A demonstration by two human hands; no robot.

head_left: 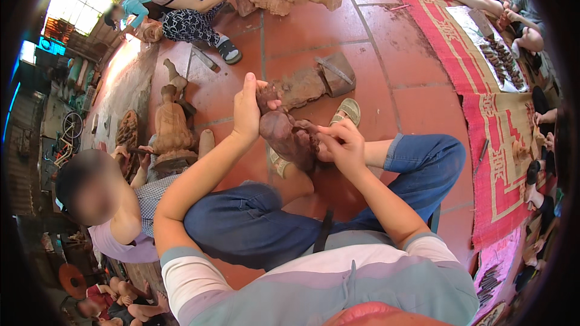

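Woodcarving on a red tile floor (374, 78) — carved figures at left, red woven mat (501, 145) at right.
Left hand (246, 111) has its fingers wrapped around the top of a reddish wooden figure (290, 139) held above the lap; right hand (341, 145) — fingers curled — presses its lower side, both forearms reaching forward.

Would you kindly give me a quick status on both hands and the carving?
Left hand gripping top of reddish wooden carving. Right hand on its lower side. Carving propped over crossed legs; sandal just beyond.
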